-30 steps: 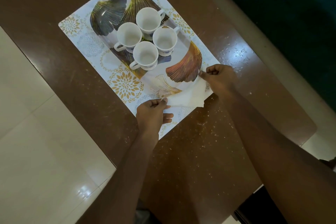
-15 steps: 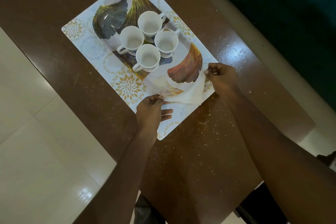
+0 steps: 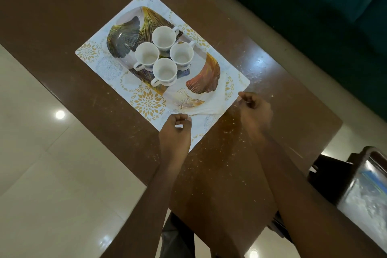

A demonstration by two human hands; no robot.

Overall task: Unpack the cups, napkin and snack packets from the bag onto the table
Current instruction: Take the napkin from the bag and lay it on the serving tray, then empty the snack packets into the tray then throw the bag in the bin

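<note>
White napkin (image 3: 210,107) lies between curled left hand (image 3: 174,132) and curled right hand (image 3: 255,110).

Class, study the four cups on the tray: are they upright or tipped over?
Upright. All four cups stand on the tray with round open mouths facing up, showing empty white insides.

surface: brown table (image 3: 230,174) | on it: white-and-gold patterned placemat (image 3: 146,103), flat, askew | pale specks across tabletop
</note>
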